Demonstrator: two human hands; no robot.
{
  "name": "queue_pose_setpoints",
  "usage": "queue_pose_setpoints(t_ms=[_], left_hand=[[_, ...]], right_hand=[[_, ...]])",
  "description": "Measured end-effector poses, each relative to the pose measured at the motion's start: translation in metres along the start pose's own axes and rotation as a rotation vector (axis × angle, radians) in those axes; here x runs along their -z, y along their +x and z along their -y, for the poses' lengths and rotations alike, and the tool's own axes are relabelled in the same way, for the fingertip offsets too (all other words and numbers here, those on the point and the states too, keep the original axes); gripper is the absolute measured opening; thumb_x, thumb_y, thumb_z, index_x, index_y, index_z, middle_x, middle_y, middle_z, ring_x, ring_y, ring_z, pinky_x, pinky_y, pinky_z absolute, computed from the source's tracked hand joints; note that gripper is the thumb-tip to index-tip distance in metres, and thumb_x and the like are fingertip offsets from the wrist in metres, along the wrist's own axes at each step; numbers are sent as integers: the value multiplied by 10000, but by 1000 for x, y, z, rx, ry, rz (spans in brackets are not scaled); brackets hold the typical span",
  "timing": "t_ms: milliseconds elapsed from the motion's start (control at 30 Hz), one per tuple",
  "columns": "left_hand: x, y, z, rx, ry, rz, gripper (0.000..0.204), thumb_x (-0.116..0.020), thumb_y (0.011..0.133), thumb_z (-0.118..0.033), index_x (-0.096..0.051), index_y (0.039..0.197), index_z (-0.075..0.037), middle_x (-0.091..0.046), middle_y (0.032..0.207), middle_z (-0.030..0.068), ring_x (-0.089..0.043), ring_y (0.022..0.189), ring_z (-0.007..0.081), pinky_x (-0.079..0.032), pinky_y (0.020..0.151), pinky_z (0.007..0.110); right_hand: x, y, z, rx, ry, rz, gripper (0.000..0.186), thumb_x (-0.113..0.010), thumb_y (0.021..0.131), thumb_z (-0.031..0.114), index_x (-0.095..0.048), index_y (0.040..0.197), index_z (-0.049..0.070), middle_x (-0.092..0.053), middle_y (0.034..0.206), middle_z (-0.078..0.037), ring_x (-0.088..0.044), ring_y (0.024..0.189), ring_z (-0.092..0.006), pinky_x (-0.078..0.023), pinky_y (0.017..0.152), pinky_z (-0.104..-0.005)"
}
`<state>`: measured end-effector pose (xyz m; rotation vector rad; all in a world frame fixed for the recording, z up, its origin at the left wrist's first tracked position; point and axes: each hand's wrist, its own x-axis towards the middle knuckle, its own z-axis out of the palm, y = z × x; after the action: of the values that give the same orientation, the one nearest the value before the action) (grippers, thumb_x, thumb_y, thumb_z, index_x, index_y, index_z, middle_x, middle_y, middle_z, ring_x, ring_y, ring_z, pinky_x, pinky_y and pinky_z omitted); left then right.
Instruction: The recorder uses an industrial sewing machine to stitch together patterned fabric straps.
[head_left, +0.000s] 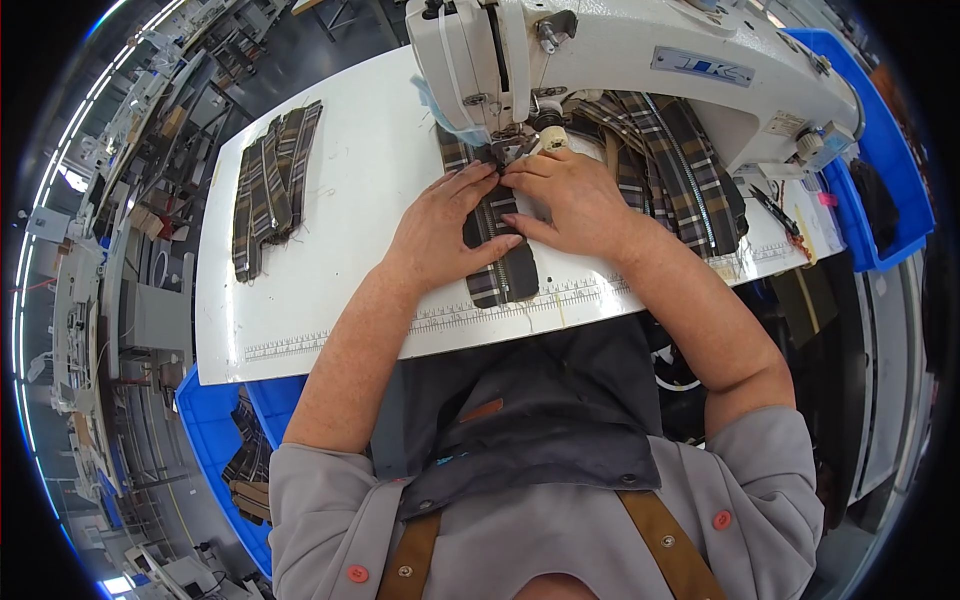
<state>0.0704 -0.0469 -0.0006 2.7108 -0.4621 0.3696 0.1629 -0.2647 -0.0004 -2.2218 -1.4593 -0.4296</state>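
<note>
Sewing machine (pixel 630 45) (bin (pixel 902 150) beyond) partly hides plaid strip (pixel 488 283).

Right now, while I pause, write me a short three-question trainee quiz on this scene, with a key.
1. True or false: the left hand and the right hand both touch the plaid strip.
2. Fill in: the bin to the right of the sewing machine is coloured ____.
3. Choose: the ruler scale runs along which edge of the table? A) far; B) near the person; C) left.

Key: 1 true; 2 blue; 3 B.
</note>
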Motion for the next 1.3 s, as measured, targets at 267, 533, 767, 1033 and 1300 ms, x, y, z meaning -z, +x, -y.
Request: queue_pose_setpoints(t_ms=[267, 533, 767, 1033, 1300], left_hand=[[0, -1, -1, 24, -36, -16, 710, -832, 820, -413, -643, 1358, 10, -584, 1490, 160, -557, 1380, 332, -465, 1146, 424], [-2, -1, -2, 72, -101, -43, 512, -791, 887, -273, -691, 1314, -7, -642, 1425, 159, -623, 1313, 322, -502, 1113, 397], [-5, 4, 5, 64, -127, -64, 424, -740, 923, -204, -705, 1291, 3, -645, 1415, 178, -617, 1319, 335, -498, 1117, 404], [-1, 21, 17, 37, -31, -27, 446, -682, 954, -232, -674, 1315, 30, -624, 1418, 202, -609, 1299, 364, -494, 1108, 419], [-8, 24, 21, -13, 189, -66, 489, -603, 995, -312, -624, 1357, 16, -602, 1396, 210, -506, 1385, 375, -337, 1223, 494]], right_hand=[[-2, 1, 0, 5, -32, -53, 410, -757, 862, 396, -774, 1115, 74, -736, 1143, -29, -639, 1088, -246, -585, 857, -394], [-3, 1, 1, 20, -30, -68, 390, -759, 859, 355, -770, 1105, 52, -735, 1123, -37, -645, 1090, -253, -587, 856, -394], [-3, 2, 0, 31, -29, -92, 352, -747, 859, 315, -769, 1083, 44, -726, 1110, -49, -650, 1091, -267, -581, 868, -403], [2, 1, 3, 14, -36, -82, 337, -739, 870, 319, -769, 1069, 49, -722, 1116, -60, -651, 1081, -274, -572, 867, -403], [1, -2, 2, -23, 0, -49, 322, -728, 888, 305, -770, 1082, 51, -725, 1125, -58, -650, 1088, -272, -571, 873, -408]])
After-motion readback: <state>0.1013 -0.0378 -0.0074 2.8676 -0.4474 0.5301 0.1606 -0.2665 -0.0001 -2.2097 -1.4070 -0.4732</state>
